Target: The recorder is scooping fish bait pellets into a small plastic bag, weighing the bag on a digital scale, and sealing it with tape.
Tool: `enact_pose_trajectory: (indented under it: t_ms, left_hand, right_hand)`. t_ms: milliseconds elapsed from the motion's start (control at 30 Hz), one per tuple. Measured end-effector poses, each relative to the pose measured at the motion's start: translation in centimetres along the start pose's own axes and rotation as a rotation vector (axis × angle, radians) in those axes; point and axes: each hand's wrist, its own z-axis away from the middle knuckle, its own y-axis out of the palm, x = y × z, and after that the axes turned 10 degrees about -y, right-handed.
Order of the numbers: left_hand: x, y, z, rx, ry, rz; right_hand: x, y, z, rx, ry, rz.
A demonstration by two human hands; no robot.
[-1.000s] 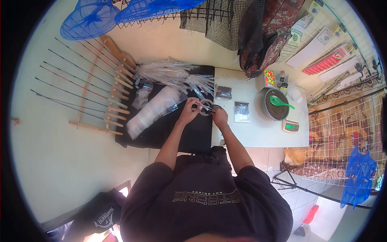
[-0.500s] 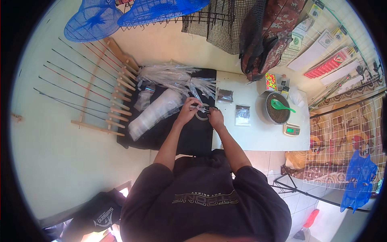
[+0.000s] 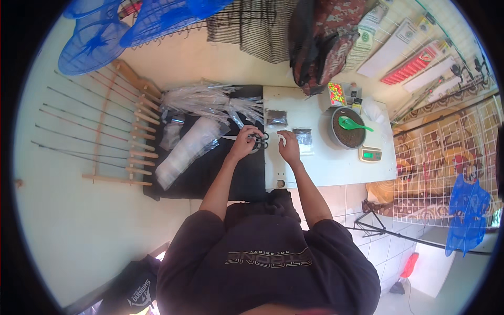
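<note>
Over the edge of the black cloth, my left hand (image 3: 244, 144) is closed around the middle of a pair of scissors (image 3: 265, 140). The black handles stick out to its right and the pale blades to its left. A pale ring, looking like a tape roll (image 3: 255, 150), lies partly hidden beside the fingers. My right hand (image 3: 289, 148) is over the white tabletop with curled fingers. A small whitish bit shows at its fingertips, too small to name. Just beyond are a clear bag of dark grains (image 3: 276, 118) and a second part-filled clear bag (image 3: 304, 140).
Clear plastic bags (image 3: 194, 100) and a plastic-wrapped bundle (image 3: 189, 149) cover the black cloth. To the right stand a bowl of brown grains (image 3: 347, 137) with a green scoop (image 3: 353, 124), a digital scale (image 3: 370, 154) and a box of colourful pellets (image 3: 336, 94). A rod rack (image 3: 142, 131) is at left.
My right hand has come away from the scissors and moved right, toward the part-filled bag. The scissors are now at my left hand. The whole view has shifted slightly.
</note>
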Motion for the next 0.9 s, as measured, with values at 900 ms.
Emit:
enact_pose_trajectory:
  t_ms: [900]
  left_hand:
    - [-0.2,14.9,0.2,0.267,0.069,-0.248]
  right_hand:
    - [-7.9,-9.5,8.9,0.362,0.203,0.101]
